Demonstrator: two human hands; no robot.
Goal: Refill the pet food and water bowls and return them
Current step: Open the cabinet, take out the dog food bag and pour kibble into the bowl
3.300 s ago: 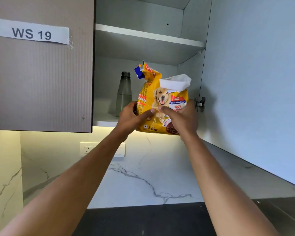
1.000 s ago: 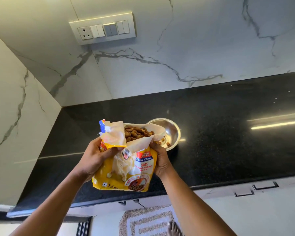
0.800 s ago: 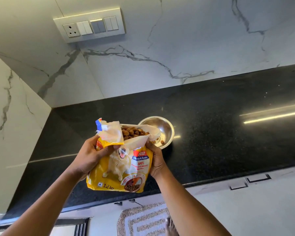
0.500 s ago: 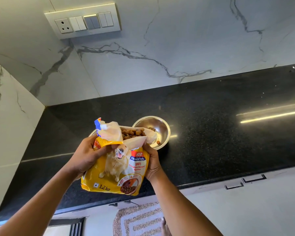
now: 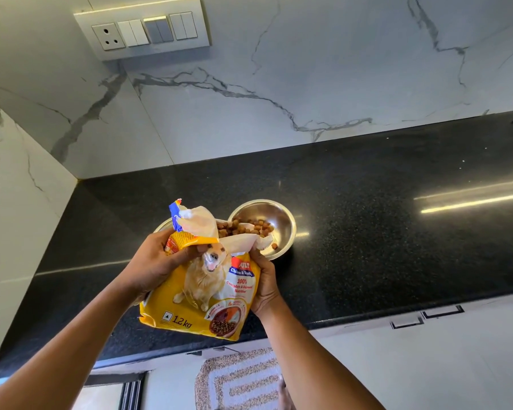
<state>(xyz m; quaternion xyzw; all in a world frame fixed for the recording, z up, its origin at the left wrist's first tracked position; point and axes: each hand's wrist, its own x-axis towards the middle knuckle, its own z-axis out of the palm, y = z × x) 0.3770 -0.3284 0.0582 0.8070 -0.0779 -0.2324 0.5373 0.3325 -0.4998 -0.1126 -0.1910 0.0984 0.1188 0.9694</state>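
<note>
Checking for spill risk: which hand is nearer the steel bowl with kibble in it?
Right. The right hand grips the food bag right at the near rim of the bowl; the left hand holds the bag's torn top, farther to the left.

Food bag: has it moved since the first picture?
Yes. The bag went down: formerly above the wall switch plate, now below it, over the steel bowl.

Bare forearms (image 5: 71, 350), bare L hand (image 5: 152, 268), R hand (image 5: 264, 287)

Torn-open yellow food bag (image 5: 202, 291) tilts over a steel bowl (image 5: 282, 218) holding some kibble (image 5: 274, 246).
</note>
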